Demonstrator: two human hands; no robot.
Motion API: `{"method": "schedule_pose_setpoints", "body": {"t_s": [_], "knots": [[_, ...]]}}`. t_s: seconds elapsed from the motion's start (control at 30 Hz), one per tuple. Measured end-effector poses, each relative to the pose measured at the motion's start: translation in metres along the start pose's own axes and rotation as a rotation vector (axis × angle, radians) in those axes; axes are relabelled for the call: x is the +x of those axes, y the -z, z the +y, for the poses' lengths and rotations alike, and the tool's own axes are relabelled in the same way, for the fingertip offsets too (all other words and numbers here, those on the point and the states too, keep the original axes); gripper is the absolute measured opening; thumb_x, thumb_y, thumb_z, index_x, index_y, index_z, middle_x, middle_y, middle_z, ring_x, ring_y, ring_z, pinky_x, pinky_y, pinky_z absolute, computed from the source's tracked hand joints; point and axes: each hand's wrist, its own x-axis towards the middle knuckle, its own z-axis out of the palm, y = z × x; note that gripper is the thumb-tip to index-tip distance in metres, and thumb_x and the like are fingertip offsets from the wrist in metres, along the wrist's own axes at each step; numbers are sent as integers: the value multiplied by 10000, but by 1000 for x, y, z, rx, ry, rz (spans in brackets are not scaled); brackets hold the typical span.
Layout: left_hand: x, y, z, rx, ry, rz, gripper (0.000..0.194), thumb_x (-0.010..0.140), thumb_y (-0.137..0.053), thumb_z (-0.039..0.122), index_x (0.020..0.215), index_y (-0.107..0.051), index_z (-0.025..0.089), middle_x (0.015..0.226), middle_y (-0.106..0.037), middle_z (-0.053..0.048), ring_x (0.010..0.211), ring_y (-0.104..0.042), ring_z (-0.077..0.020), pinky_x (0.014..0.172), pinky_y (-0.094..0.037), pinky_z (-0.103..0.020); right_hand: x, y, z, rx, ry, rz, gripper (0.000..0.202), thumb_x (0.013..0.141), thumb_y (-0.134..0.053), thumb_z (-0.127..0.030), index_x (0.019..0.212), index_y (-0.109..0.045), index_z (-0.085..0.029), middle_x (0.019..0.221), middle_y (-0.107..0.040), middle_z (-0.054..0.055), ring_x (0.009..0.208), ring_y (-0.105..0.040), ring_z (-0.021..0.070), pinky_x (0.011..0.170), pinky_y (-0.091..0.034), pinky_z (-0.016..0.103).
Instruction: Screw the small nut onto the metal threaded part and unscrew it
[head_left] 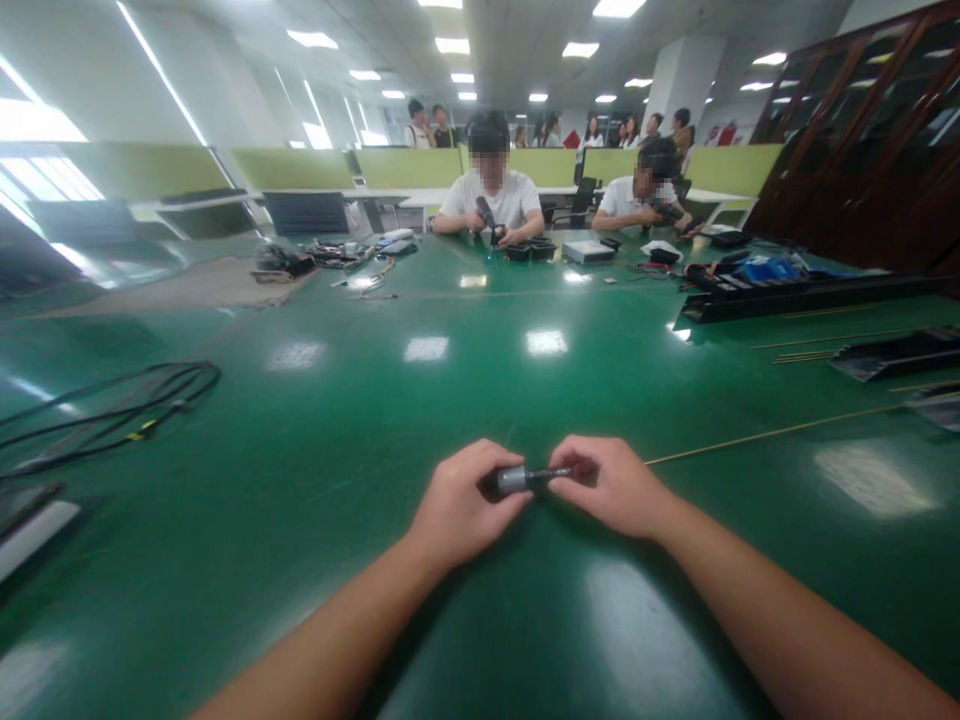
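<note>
Between thumb and fingers, my left hand [463, 500] grips a small silver-and-black cylinder [514, 479], low over the green table. A thin dark shaft [541, 475] sticks out of the cylinder toward the right. My right hand [611, 485] pinches the far end of that shaft, so its tip is partly hidden by the fingers. From behind my right hand a thin brass-coloured rod [765, 433] runs off to the right; whether it touches the hand I cannot tell.
Black cables [142, 400] lie coiled at left on the green table [337, 400]. Black metal channels [795, 300] and more thin rods [817, 355] are at right. Across the table sit two people in white shirts, one [491, 195] with a dark hand tool [486, 212], among trays and loose parts.
</note>
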Motion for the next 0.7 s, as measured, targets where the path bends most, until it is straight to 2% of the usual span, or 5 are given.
{"method": "schedule_pose_setpoints", "body": {"t_s": [0.33,0.7], "knots": [[1,1,-1,15,-6,8,200,775,-740,215,962,-675,196,925,-687,-47,840,-644,-182,757,-512,-298,1,1,0,1,-6,9,68,806,-671,-190,873,-680,-180,777,-693,12,684,-612,149,639,-468,247],[1,2,0,22,24,8,221,752,-757,184,958,-678,201,919,-688,-27,834,-639,-170,760,-499,-292,0,3,-1,-2,-18,19,53,807,-671,-193,856,-681,-178,756,-682,7,670,-603,142,622,-463,238]]}}
